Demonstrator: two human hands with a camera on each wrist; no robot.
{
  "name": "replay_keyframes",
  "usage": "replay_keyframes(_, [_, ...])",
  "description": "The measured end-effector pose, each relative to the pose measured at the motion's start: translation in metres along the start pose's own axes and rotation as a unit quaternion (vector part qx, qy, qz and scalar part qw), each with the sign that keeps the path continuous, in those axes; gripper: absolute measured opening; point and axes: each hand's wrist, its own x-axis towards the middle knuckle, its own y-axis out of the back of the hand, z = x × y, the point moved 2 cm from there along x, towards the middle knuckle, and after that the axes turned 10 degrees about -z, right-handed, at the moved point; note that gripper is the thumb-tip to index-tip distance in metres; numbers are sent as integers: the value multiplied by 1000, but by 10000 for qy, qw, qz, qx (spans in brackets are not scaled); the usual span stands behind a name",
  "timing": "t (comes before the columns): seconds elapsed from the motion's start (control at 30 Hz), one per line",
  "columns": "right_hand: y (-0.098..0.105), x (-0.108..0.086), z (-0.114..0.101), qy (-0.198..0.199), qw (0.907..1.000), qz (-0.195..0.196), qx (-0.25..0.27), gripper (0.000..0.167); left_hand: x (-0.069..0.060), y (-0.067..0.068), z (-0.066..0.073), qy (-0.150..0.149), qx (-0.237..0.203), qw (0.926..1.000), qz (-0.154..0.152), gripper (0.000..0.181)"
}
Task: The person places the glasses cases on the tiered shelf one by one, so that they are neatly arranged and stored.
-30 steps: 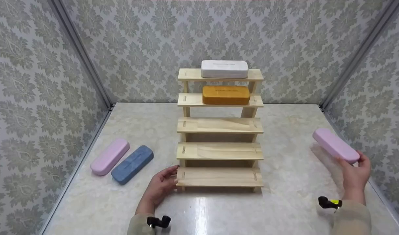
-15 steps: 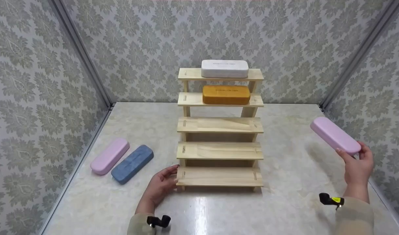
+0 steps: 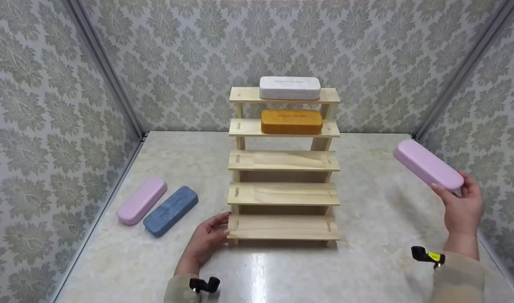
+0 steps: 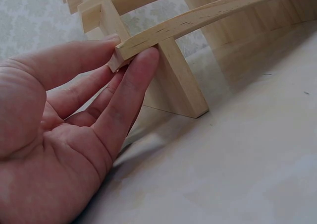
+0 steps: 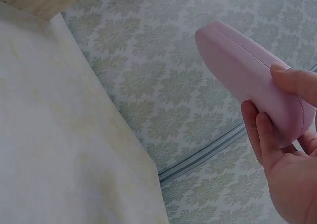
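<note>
A wooden five-step rack (image 3: 283, 227) stands at the middle of the table. The left hand (image 3: 207, 239) pinches the left end of its lowest step; in the left wrist view the thumb and fingers (image 4: 143, 70) close round the board's corner (image 4: 136, 44). Off to the right, the right hand (image 3: 464, 209) grips one end of a pink case (image 3: 428, 165), held tilted above the table. The right wrist view shows this pink case (image 5: 247, 70) between the thumb and fingers of the right hand (image 5: 292, 174). A white case (image 3: 289, 88) lies on the top step, an orange case (image 3: 291, 122) on the second.
Left of the rack, another pink case (image 3: 142, 201) and a blue case (image 3: 171, 211) lie side by side on the marbled table (image 3: 366, 261). Patterned walls (image 3: 189, 50) enclose the table at the back and both sides.
The right hand has raised the pink case off to the right, moving it up and slightly farther back, with its shadow shifting away from it. The left hand keeps its place on the rack.
</note>
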Motion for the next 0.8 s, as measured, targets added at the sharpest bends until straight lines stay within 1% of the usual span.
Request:
replay_keyframes(0.17, [-8,-5,-6,107,9996,-248,111,74,-1,0,0,-11,-16,10000,-11,66])
replay_keyframes(0.33, [-15,-10,-10,200,9985,-508,41,75,-1,-1,1,-41,24,10000,-22,65])
replay_keyframes(0.47, [-20,-15,-12,324,9968,-727,69,70,-1,-2,2,-53,-29,10000,-36,65])
replay_keyframes(0.63, [-28,-20,-12,531,9921,-1121,171,65,-1,-4,3,-77,-75,9999,-20,65])
replay_keyframes(0.8, [-36,-24,-13,729,9841,-1607,201,62,-1,-3,2,-92,-64,9999,-12,65])
